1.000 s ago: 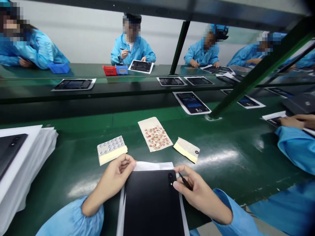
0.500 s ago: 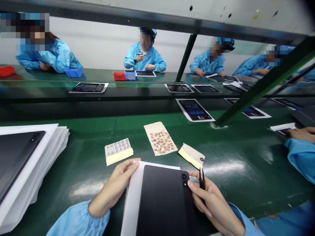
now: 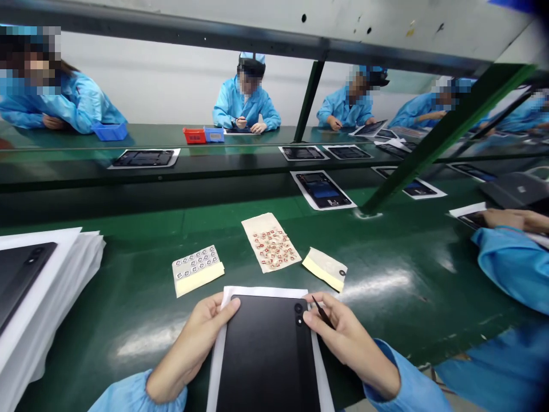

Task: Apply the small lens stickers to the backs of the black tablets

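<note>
A dark tablet back cover (image 3: 266, 355) with two camera rings at its top right corner lies on a white sheet (image 3: 217, 366) in front of me. My left hand (image 3: 206, 326) grips the upper left edge of the tablet and sheet, thumb on top. My right hand (image 3: 338, 332) pinches the upper right corner beside the camera rings. Dark tweezers (image 3: 322, 313) are also held in that hand, pointing up and left. Beyond the tablet lie a card of round ring stickers (image 3: 198, 269), a sheet with many small red-marked pieces (image 3: 271, 243) and a card with one black ring (image 3: 326, 268).
A stack of tablets between white sheets (image 3: 81, 286) stands at the left. A co-worker's sleeve (image 3: 510, 263) reaches in from the right. A green slanted post (image 3: 429, 154) rises ahead, near a tablet on white paper (image 3: 323, 190). Co-workers sit across the line.
The tablet and its sheet have turned more upright, and my left thumb now lies on the tablet's edge. The tweezers have tilted left in my right hand. The view has shifted slightly right.
</note>
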Motion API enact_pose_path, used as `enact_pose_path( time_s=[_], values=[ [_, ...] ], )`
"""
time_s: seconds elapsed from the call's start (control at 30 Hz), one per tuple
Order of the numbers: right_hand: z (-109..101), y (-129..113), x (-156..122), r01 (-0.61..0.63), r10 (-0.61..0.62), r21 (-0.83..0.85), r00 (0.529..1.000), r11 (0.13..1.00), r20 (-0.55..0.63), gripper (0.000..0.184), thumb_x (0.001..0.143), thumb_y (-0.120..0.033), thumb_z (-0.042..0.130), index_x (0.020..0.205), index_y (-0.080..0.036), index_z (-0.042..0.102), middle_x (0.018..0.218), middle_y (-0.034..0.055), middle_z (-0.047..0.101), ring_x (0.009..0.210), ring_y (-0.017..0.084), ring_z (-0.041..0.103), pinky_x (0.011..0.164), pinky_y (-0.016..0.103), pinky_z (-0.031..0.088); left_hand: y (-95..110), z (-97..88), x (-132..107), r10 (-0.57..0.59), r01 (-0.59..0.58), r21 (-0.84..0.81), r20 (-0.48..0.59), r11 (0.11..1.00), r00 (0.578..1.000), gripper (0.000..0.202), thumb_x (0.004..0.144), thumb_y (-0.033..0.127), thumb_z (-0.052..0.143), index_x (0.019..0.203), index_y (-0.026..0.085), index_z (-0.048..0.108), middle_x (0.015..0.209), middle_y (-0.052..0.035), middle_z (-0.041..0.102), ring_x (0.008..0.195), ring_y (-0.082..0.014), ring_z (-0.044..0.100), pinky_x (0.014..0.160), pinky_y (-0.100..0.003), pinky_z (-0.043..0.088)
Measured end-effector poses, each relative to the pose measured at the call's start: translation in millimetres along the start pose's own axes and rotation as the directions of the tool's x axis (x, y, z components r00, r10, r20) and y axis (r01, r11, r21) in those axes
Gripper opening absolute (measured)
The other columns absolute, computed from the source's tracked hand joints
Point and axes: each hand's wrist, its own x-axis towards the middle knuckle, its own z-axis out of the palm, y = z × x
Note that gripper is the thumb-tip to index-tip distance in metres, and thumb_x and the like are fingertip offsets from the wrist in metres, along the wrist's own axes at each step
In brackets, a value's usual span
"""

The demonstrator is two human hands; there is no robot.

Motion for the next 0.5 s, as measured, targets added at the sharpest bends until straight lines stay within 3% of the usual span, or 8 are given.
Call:
enact_pose_path(
  time_s=[0.03, 0.1, 0.17, 0.27, 0.33, 0.4, 0.5],
  values=[
    [-5.0, -0.3, 4.7, 0.078, -0.082, -0.08, 0.996, 0.994, -0.046, 0.05, 0.087, -0.062, 0.07, 0.11, -0.018, 0.064, 0.092, 0.0047, 0.068, 0.085, 0.013, 0.066, 0.079, 0.022, 0.054, -0.4, -0.9, 0.6, 0.002, -0.003, 0.013, 0.021, 1.0, 1.0, 0.046, 0.083, 0.046, 0.079, 0.114, 0.013, 0.073, 0.104, -0.0109, 0.076, 0.077, -0.0188, 0.07, 0.074, -0.027, 0.056],
    [-14.9, -1.2, 15.8, 0.176, -0.204, -0.208, 0.972, 0.962, -0.119, 0.046, 0.091, -0.06, 0.066, 0.112, -0.019, 0.068, 0.112, 0.0086, 0.069, 0.11, 0.02, 0.065, 0.102, 0.03, 0.051, -0.2, -2.1, 1.6, 0.003, -0.004, 0.02, 0.033, 1.0, 0.999, 0.043, 0.084, 0.044, 0.079, 0.114, 0.013, 0.073, 0.104, -0.0107, 0.076, 0.077, -0.0189, 0.071, 0.074, -0.027, 0.056],
    [-22.5, -2.6, 26.9, 0.195, -0.232, -0.242, 0.964, 0.95, -0.134, 0.052, 0.091, -0.059, 0.065, 0.124, -0.019, 0.067, 0.121, 0.0105, 0.068, 0.119, 0.023, 0.064, 0.11, 0.037, 0.048, 1.1, -2.3, 1.9, -0.01, 0.009, 0.017, 0.041, 1.0, 0.999, 0.042, 0.084, 0.043, 0.078, 0.114, 0.014, 0.073, 0.104, -0.0105, 0.076, 0.078, -0.0199, 0.071, 0.076, -0.028, 0.057],
    [-27.1, -6.2, 39.2, 0.153, -0.164, -0.202, 0.986, 0.967, -0.038, 0.062, 0.084, -0.058, 0.072, 0.13, -0.016, 0.065, 0.122, 0.0121, 0.068, 0.121, 0.024, 0.063, 0.112, 0.039, 0.046, 4.3, -0.9, 0.9, -0.032, 0.031, 0.017, 0.05, 0.999, 0.998, 0.044, 0.084, 0.043, 0.079, 0.116, 0.014, 0.073, 0.105, -0.0107, 0.077, 0.076, -0.0217, 0.072, 0.073, -0.031, 0.059],
    [-26.9, -9.4, 42.7, 0.094, -0.087, -0.142, 0.995, 0.985, 0.049, 0.057, 0.082, -0.058, 0.075, 0.117, -0.014, 0.069, 0.113, 0.0109, 0.07, 0.111, 0.022, 0.065, 0.103, 0.034, 0.05, 6.4, 0.5, 0.0, -0.04, 0.04, 0.02, 0.046, 0.999, 0.998, 0.045, 0.083, 0.043, 0.079, 0.117, 0.015, 0.073, 0.106, -0.011, 0.077, 0.076, -0.0222, 0.072, 0.072, -0.031, 0.059],
    [-25.4, -12.5, 42.5, 0.025, -0.018, -0.07, 0.994, 0.997, 0.111, 0.052, 0.081, -0.061, 0.075, 0.096, -0.012, 0.069, 0.091, 0.0065, 0.068, 0.087, 0.015, 0.065, 0.081, 0.024, 0.053, 8.1, 1.7, -0.3, -0.047, 0.046, 0.016, 0.037, 0.999, 0.998, 0.046, 0.082, 0.042, 0.08, 0.118, 0.015, 0.073, 0.106, -0.0112, 0.077, 0.077, -0.0223, 0.073, 0.073, -0.03, 0.059],
    [-21.6, -16.5, 37.5, -0.069, 0.063, 0.045, 0.99, 0.997, 0.129, 0.058, 0.079, -0.068, 0.075, 0.08, -0.013, 0.057, 0.062, -0.0037, 0.05, 0.05, 0.003, 0.039, 0.047, 0.017, 0.032, 9.6, 3.1, 0.1, -0.068, 0.068, 0.003, 0.025, 0.998, 0.997, 0.047, 0.08, 0.042, 0.081, 0.118, 0.015, 0.073, 0.106, -0.0117, 0.077, 0.08, -0.0232, 0.073, 0.076, -0.031, 0.06]
  ],
)
